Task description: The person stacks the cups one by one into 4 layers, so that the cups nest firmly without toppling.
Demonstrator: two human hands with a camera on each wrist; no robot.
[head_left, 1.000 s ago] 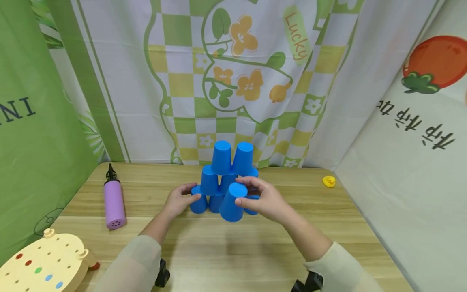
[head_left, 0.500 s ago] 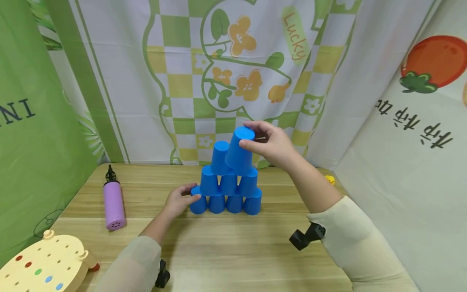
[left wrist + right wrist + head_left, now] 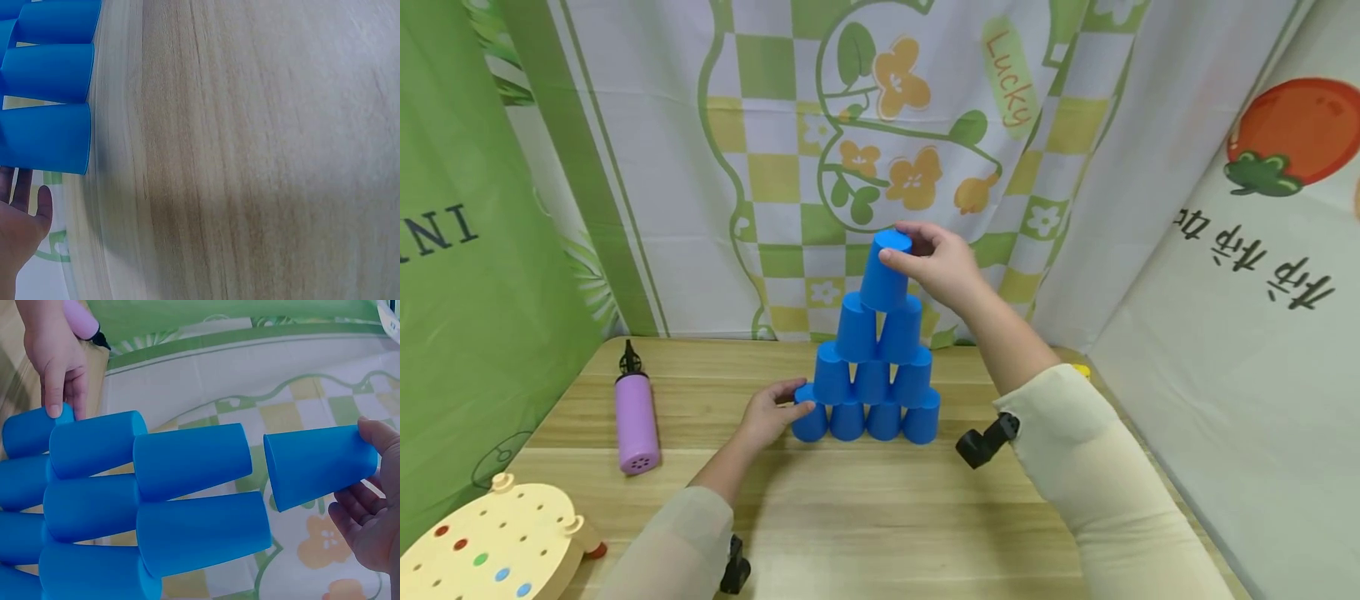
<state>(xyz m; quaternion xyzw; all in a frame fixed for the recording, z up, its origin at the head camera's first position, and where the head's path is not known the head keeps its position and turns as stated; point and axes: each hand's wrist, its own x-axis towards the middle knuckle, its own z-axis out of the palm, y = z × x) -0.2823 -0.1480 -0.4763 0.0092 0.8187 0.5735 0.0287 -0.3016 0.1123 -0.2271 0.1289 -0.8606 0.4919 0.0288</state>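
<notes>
Upside-down blue plastic cups form a pyramid, with a row of several cups [image 3: 883, 421] at the bottom, three [image 3: 872, 382] above, then two upper cups [image 3: 899, 332]. My right hand [image 3: 943, 265] pinches another blue cup [image 3: 886, 275] near its base, thumb on one side and fingers on the other. That cup is also upside down, its rim close over the two upper cups; the right wrist view shows a narrow gap. Down at the left end, my left hand [image 3: 769, 412] rests fairly straight fingers against the bottom-left cup [image 3: 47, 139], thumb beside it.
On the wooden table [image 3: 850, 517], a purple hand pump [image 3: 636, 421] lies at the left. A cream pegboard toy [image 3: 490, 542] sits at the near left. A yellow rubber duck [image 3: 1081, 370] is partly hidden behind the right sleeve. A patterned curtain [image 3: 775, 250] hangs behind.
My right hand has lifted its cup from in front of the pyramid, up and then slightly left, to above the two upper cups. The left hand has stayed at the bottom-left cup.
</notes>
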